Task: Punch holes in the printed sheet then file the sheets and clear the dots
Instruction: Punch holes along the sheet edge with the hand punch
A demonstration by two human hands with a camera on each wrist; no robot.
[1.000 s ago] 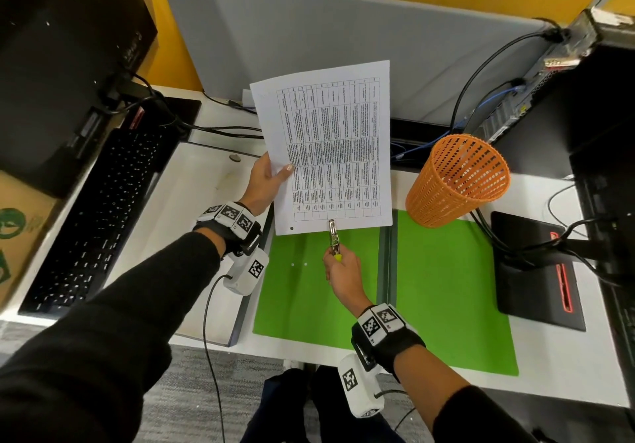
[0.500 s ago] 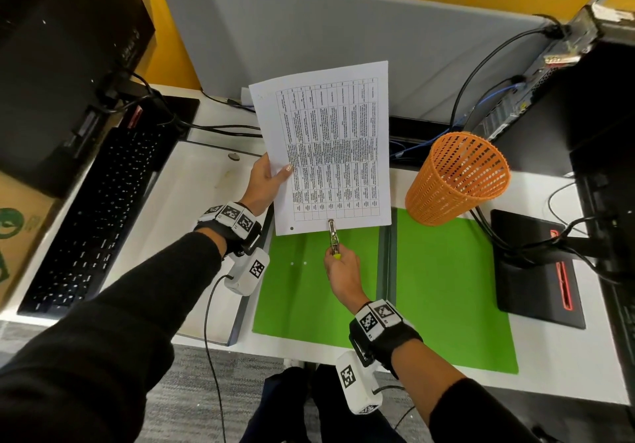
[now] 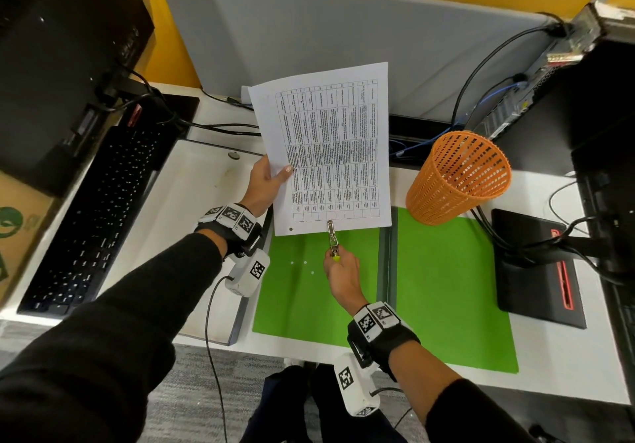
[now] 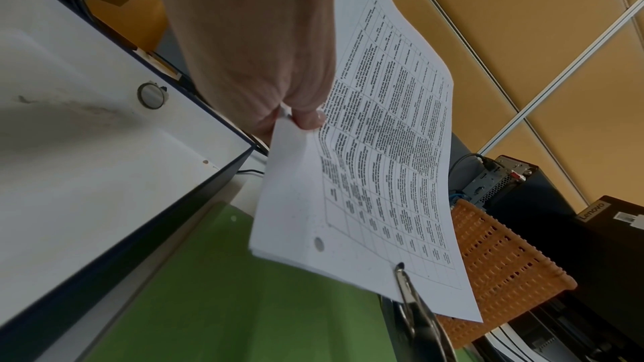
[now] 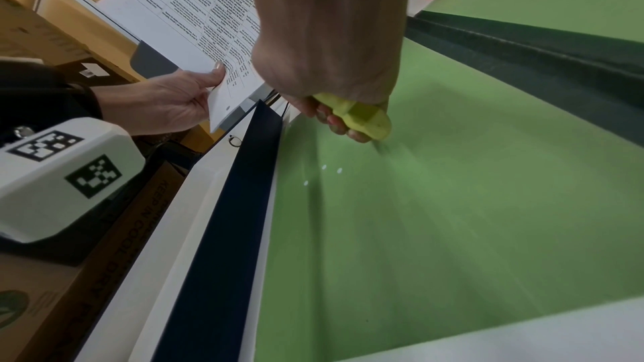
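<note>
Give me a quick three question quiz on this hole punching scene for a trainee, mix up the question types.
1. True or false: the printed sheets already have one hole near the bottom left corner.
2. Which hand holds the hole punch? A left hand, B right hand.
3. Fill in: the white paper dots lie on the ____ folder.

Key: 1 true; 2 B; 3 green.

The sheet (image 3: pixel 326 154) is white with a black printed table. The folder (image 3: pixel 446 288) is bright green, the mesh basket (image 3: pixel 457 181) orange.
</note>
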